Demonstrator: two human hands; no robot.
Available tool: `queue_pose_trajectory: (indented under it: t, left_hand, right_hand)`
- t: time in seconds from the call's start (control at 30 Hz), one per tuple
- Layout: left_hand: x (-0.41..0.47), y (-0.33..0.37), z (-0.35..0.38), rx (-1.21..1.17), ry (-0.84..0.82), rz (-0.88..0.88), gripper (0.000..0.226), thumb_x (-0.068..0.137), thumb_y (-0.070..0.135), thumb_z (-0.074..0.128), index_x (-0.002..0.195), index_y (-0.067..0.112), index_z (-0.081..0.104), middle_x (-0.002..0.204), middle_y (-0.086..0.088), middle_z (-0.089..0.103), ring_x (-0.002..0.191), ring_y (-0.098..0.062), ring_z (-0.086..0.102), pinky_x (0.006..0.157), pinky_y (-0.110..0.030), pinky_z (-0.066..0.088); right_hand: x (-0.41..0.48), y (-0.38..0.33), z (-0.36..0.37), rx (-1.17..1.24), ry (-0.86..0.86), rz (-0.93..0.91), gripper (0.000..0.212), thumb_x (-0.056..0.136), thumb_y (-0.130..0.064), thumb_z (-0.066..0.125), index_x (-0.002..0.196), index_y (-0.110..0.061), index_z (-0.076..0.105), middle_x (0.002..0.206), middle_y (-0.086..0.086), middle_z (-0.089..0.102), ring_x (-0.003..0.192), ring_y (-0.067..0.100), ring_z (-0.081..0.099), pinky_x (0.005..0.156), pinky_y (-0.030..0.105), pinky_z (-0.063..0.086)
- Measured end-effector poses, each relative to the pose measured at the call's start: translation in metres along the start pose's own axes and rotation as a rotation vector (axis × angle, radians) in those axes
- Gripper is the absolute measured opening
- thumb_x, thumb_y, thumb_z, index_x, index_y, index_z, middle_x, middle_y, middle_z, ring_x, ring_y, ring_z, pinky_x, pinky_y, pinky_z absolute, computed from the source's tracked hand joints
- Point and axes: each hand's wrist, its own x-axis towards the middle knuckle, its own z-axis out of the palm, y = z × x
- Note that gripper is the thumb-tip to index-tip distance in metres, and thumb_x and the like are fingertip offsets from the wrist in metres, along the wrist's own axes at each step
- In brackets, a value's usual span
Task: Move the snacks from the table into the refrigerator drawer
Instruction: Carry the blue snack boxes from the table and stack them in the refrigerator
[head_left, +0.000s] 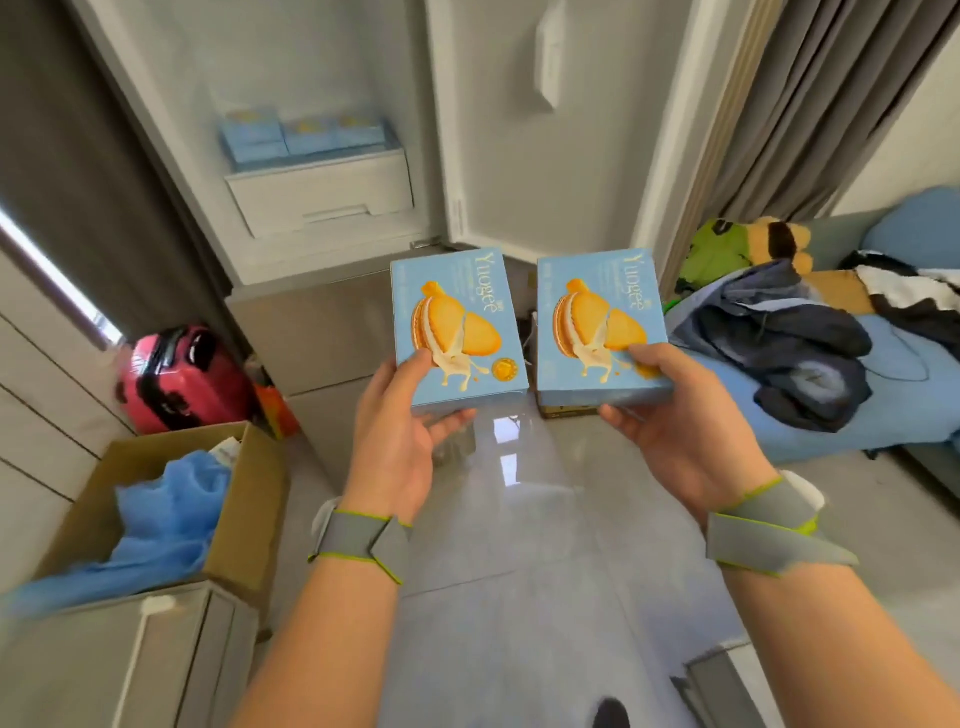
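Each hand grips 1 blue biscuit box: left hand (400, 441) on the left box (457, 327), right hand (685, 421) on the right box (600, 327), facing the open refrigerator drawer (319, 192).

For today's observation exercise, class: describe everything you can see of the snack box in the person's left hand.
The left snack box is a flat, light-blue rectangular carton that looks like printed cardboard. Its face shows cream-filled sandwich biscuits, a gold round seal and the word "Yuogee" along one edge. It looks closed and undamaged, held face up and tilted toward the camera above the floor. The left hand grips its near lower corner, thumb on top, fingers underneath. It sits apart from the matching box beside it.
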Motion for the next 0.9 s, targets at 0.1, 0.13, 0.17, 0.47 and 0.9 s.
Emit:
queue_pose_trajectory:
  t: [0.1, 0.13, 0.17, 0.47, 0.9]
  left_hand:
    - [0.024, 0.004, -0.01, -0.007, 0.066, 0.019, 0.025, 0.1, 0.024, 0.065, 0.124, 0.016, 0.067, 0.119, -0.01, 0.075, 0.105, -0.03, 0.075, 0.083, -0.046, 0.061]
    - [0.035, 0.007, -0.011, -0.002, 0.09, 0.032, 0.025, 0.1, 0.024, 0.065, 0.124, 0.017, 0.068, 0.118, -0.01, 0.075, 0.106, -0.03, 0.074, 0.083, -0.046, 0.061]
    - [0.038, 0.01, -0.011, -0.004, 0.093, 0.039, 0.025, 0.1, 0.024, 0.065, 0.123, 0.017, 0.068, 0.118, -0.009, 0.075, 0.107, -0.03, 0.074, 0.083, -0.046, 0.061]
    - [0.125, 0.046, 0.027, 0.031, 0.167, 0.162, 0.022, 0.101, 0.025, 0.065, 0.122, 0.017, 0.068, 0.117, -0.007, 0.076, 0.112, -0.031, 0.073, 0.088, -0.049, 0.061]
    - [0.216, 0.06, 0.027, 0.023, 0.314, 0.226, 0.017, 0.1, 0.024, 0.065, 0.116, 0.017, 0.068, 0.112, -0.007, 0.075, 0.112, -0.033, 0.073, 0.092, -0.054, 0.06]
  right_hand:
    - [0.035, 0.002, 0.022, -0.014, -0.046, 0.04, 0.023, 0.092, -0.024, 0.067, 0.115, -0.022, 0.07, 0.111, 0.001, 0.072, 0.099, 0.017, 0.067, 0.076, 0.033, 0.056]
    - [0.052, 0.003, 0.029, -0.012, -0.074, 0.057, 0.024, 0.092, -0.025, 0.067, 0.116, -0.022, 0.07, 0.112, 0.001, 0.072, 0.101, 0.017, 0.067, 0.075, 0.032, 0.056]
    - [0.057, 0.002, 0.033, -0.014, -0.087, 0.055, 0.025, 0.092, -0.025, 0.068, 0.117, -0.022, 0.071, 0.113, 0.0, 0.073, 0.102, 0.017, 0.067, 0.075, 0.032, 0.057]
    - [0.167, -0.033, 0.069, 0.067, -0.248, 0.063, 0.023, 0.092, -0.026, 0.069, 0.114, -0.024, 0.07, 0.11, 0.001, 0.07, 0.1, 0.018, 0.067, 0.073, 0.032, 0.058]
    - [0.284, -0.033, 0.119, 0.079, -0.379, 0.175, 0.031, 0.092, -0.026, 0.068, 0.123, -0.023, 0.07, 0.115, 0.001, 0.072, 0.104, 0.02, 0.068, 0.088, 0.038, 0.054]
